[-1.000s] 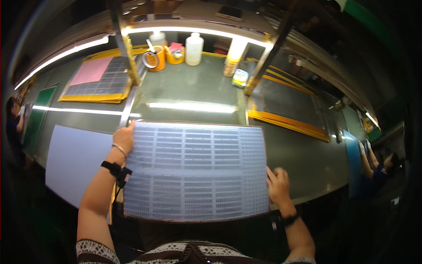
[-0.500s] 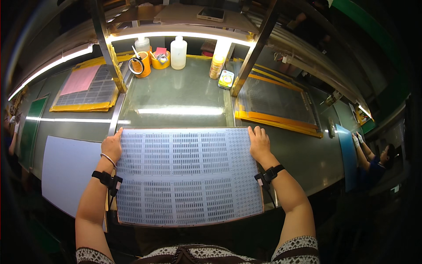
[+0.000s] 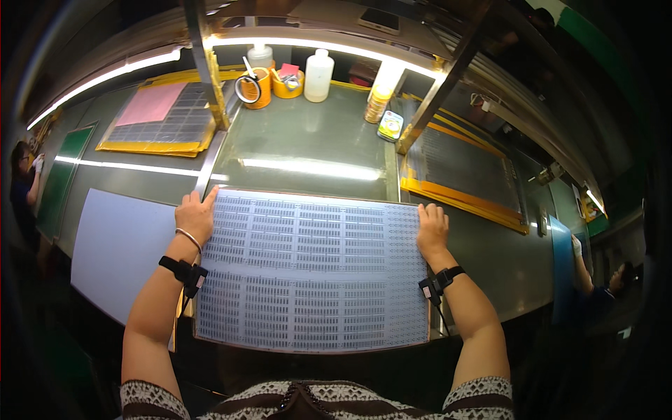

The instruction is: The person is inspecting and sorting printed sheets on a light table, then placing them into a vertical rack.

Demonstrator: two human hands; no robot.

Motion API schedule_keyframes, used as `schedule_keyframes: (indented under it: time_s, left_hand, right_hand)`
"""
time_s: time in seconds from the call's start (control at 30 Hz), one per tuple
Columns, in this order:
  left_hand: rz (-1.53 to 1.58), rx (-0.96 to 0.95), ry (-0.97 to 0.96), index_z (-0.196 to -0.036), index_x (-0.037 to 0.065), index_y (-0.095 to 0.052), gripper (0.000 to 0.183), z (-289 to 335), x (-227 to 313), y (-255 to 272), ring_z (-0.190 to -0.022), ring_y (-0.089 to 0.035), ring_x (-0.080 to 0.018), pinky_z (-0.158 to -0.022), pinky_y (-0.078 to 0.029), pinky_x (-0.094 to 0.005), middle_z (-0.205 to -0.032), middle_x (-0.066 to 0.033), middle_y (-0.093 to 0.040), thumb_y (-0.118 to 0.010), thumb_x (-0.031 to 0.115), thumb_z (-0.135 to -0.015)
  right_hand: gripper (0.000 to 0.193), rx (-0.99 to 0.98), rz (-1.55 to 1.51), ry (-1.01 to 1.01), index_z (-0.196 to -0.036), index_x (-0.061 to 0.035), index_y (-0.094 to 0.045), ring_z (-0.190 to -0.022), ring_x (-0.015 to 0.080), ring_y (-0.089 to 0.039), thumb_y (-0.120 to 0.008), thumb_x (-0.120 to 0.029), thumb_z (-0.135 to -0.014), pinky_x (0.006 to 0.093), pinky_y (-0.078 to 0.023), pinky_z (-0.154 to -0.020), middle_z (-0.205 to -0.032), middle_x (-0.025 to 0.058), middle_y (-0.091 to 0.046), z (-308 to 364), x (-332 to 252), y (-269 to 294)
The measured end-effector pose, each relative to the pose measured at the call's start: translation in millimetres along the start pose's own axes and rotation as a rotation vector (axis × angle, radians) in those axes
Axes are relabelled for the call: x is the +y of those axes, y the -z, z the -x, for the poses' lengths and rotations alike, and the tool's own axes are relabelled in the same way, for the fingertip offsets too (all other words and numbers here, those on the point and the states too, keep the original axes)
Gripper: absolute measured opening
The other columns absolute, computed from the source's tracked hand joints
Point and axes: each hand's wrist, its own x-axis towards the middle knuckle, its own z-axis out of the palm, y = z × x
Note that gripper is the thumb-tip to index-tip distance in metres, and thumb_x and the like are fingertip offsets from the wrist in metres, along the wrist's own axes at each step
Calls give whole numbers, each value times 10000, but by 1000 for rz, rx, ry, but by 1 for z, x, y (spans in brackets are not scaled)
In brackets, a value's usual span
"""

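Patterned panel (image 3: 315,273) sits mid-clock, left hand (image 3: 196,215) gripping its edge at 10 o'clock, right hand (image 3: 432,229) doing the same at 2. Plain pale panel (image 3: 122,259) is right beside it at 9. Metal posts (image 3: 205,70) at 11 and 1 kinda overlap the yellow-edged frames (image 3: 469,171). Near 12 there's an orange tub (image 3: 287,90) holding something pink, plus a translucent bottle (image 3: 318,77), looks part full.
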Motion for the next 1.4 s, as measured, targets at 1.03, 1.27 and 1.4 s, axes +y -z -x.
schedule_keyframes:
  time_s: [1.03, 1.27, 1.4]
  left_hand:
    - [1651, -42, 862, -801, -24, -596, 195, 283, 21, 27, -570, -609, -114, -502, -473, -215, -684, -66, -631, -601, 155, -878]
    - [1476, 34, 739, -709, -25, -568, 227, 279, 19, 31, -506, -595, -120, -491, -476, -251, -571, -70, -607, -613, 141, -859]
    - [1633, -72, 701, -725, -20, -572, 227, 285, 12, 17, -530, -605, -117, -506, -480, -239, -599, -74, -619, -615, 153, -866]
  right_hand:
    - [509, -476, -751, 373, -1256, -11, -479, -1277, 418, -325, -636, -118, -784, 500, -261, -1057, -1334, 216, -406, 117, -261, 165]
    - [659, -626, -660, 967, -1379, -32, -327, -1353, 374, -228, -579, -331, -850, 475, -224, -1091, -1448, 210, -264, 48, -332, 148]
    - [590, -442, -586, 850, -1357, -8, -360, -1346, 365, -244, -555, -280, -871, 429, -245, -1094, -1439, 207, -285, -33, -352, 58]
